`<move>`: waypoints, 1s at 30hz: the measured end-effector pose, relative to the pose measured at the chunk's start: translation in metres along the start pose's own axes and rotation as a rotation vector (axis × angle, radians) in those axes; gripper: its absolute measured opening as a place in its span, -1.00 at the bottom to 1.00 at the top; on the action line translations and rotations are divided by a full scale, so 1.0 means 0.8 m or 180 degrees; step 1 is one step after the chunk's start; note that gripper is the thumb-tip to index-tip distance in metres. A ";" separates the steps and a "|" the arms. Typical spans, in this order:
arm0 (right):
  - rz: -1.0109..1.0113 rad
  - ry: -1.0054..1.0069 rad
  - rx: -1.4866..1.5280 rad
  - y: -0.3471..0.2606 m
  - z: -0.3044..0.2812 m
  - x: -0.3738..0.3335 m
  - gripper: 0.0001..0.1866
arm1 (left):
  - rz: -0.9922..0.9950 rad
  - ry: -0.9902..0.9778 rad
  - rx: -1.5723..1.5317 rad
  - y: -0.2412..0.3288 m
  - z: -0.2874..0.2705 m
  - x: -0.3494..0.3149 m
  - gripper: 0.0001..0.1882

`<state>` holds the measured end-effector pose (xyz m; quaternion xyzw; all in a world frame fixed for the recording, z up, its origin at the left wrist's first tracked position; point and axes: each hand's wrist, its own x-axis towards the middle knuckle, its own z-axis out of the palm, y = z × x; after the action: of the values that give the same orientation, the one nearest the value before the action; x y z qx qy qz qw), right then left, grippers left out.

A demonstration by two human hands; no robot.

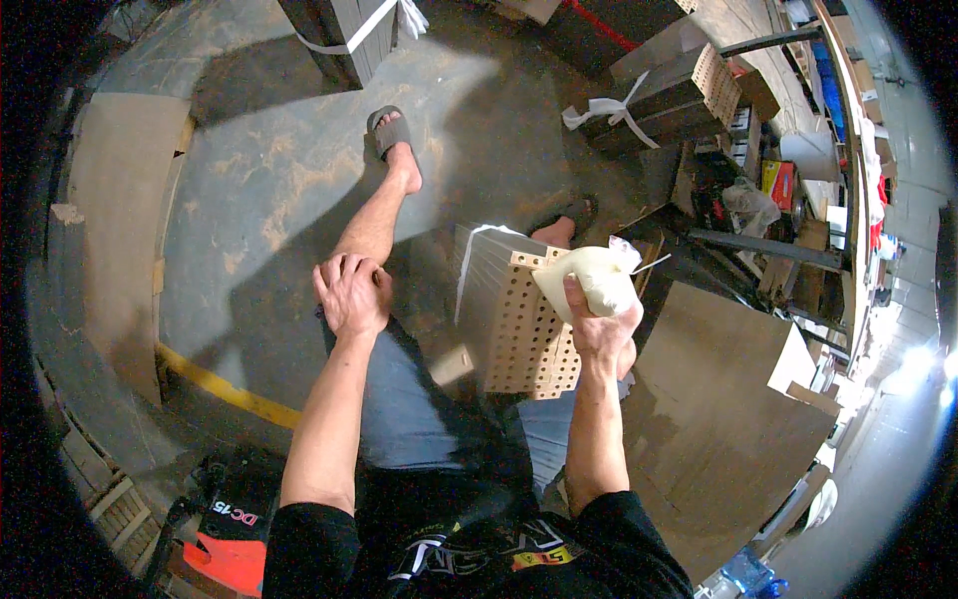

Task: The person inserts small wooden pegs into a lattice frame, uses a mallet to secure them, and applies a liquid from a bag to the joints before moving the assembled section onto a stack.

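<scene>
My right hand is wrapped round a cream-coloured squeeze bottle, tilted, with a thin pale nozzle pointing to the right. Just below and left of it stands a bundle of boards whose light wooden end face is drilled with rows of round holes. Whether the bottle touches this face, I cannot tell. My left hand lies over my left knee, fingers draped and a little apart, holding nothing.
Bundles of dark boards tied with white strips stand at the far left and far right. A large brown panel is to my right, beside a cluttered shelf. At lower left lies a red and black tool. A small wood block sits between my legs.
</scene>
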<state>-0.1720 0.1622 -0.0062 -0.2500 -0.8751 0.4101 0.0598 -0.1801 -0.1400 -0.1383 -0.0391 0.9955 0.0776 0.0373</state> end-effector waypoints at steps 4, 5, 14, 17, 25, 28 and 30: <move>-0.0042 0.0232 0.0275 -0.006 -0.005 -0.005 -0.49 | -0.0026 0.0000 -0.0071 0.000 0.000 0.001 -0.84; -0.0140 0.0320 0.0716 -0.005 -0.005 -0.004 -0.53 | -0.0027 0.0040 -0.0100 0.001 0.000 0.001 -0.84; -0.0442 0.0082 0.0230 -0.018 0.014 0.004 -0.52 | -0.0018 -0.0039 0.0003 -0.002 0.006 -0.001 -0.80; -0.0275 0.0050 0.0049 -0.009 0.017 -0.001 -0.50 | -0.0025 -0.0106 0.0053 -0.003 0.004 -0.001 -0.77; 0.0106 0.0048 -0.0202 -0.036 0.006 -0.010 -0.47 | -0.0004 0.0046 -0.0074 -0.004 0.005 -0.002 -0.79; -0.0286 0.0157 0.0268 -0.007 -0.009 -0.011 -0.54 | -0.0018 0.0102 -0.0126 -0.003 0.005 0.000 -0.82; -0.0249 0.0214 0.0196 -0.003 -0.010 -0.015 -0.56 | -0.0042 0.0114 -0.0055 -0.004 0.007 -0.001 -0.83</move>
<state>-0.1603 0.1606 0.0022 -0.2272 -0.8686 0.4256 0.1128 -0.1790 -0.1424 -0.1441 -0.0474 0.9950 0.0853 0.0195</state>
